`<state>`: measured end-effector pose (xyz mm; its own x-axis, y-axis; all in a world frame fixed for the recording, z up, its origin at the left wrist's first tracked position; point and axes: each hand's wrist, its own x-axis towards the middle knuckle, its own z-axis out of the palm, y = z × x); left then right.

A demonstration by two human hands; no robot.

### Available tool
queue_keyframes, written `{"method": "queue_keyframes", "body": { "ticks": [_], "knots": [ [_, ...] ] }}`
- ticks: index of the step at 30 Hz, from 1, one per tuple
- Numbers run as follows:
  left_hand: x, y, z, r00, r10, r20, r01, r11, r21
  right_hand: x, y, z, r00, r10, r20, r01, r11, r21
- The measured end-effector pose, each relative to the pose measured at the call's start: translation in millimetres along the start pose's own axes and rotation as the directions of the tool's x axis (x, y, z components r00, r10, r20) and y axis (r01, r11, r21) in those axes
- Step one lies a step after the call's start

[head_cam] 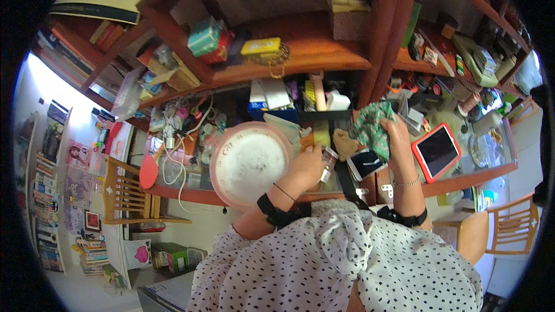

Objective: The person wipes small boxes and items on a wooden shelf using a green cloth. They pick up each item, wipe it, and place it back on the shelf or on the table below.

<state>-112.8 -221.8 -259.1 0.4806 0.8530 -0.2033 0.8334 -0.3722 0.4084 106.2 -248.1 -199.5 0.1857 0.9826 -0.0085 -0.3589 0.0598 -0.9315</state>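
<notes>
My right hand (395,138) grips a crumpled green patterned cloth (373,128) above the desk. My left hand (307,167) rests low over the desk beside a small bottle with a white cap (328,164); its fingertips are near a yellowish item, and whether they hold anything is unclear. Left of that hand stands a round pink-rimmed basin (253,162) with whitish, foamy-looking contents. Between the hands lies a crumpled brown cloth or paper (344,144). A white-framed device with a dark screen (365,164) lies under the green cloth's lower end. A red-framed tablet (436,152) is right of my right hand.
White cables (184,169) and a red paddle-shaped object (148,171) lie at the left. Behind the basin are a blue box of papers (272,106) and a black tray (334,115). A wooden shelf (312,54) overhangs the desk's back. Wooden chairs (125,190) stand at both sides.
</notes>
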Motion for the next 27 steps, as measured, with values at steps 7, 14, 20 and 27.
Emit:
{"method": "queue_keyframes", "body": {
  "ticks": [7, 14, 20, 27],
  "knots": [
    [4, -25, -124, 0.654, 0.029, -0.756, -0.129, 0.989, -0.075, -2, -2, 6, 1.0, 0.004, 0.001, -0.004, 0.999, -0.05],
    [6, -64, -232, 0.103, 0.124, -0.987, 0.295, 0.944, 0.149, 1, 4, 11, 0.997, 0.056, 0.053, -0.052, 0.997, -0.062],
    [23, -75, -253, 0.29, -0.047, -0.956, 0.51, 0.853, 0.112, 0, 7, 11, 0.997, 0.038, 0.066, -0.032, 0.996, -0.083],
    [34, -73, -256, 0.219, -0.035, -0.975, 0.486, 0.87, 0.078, -1, 11, 8, 0.997, 0.005, 0.08, 0.003, 0.995, -0.096]
  ]
}}
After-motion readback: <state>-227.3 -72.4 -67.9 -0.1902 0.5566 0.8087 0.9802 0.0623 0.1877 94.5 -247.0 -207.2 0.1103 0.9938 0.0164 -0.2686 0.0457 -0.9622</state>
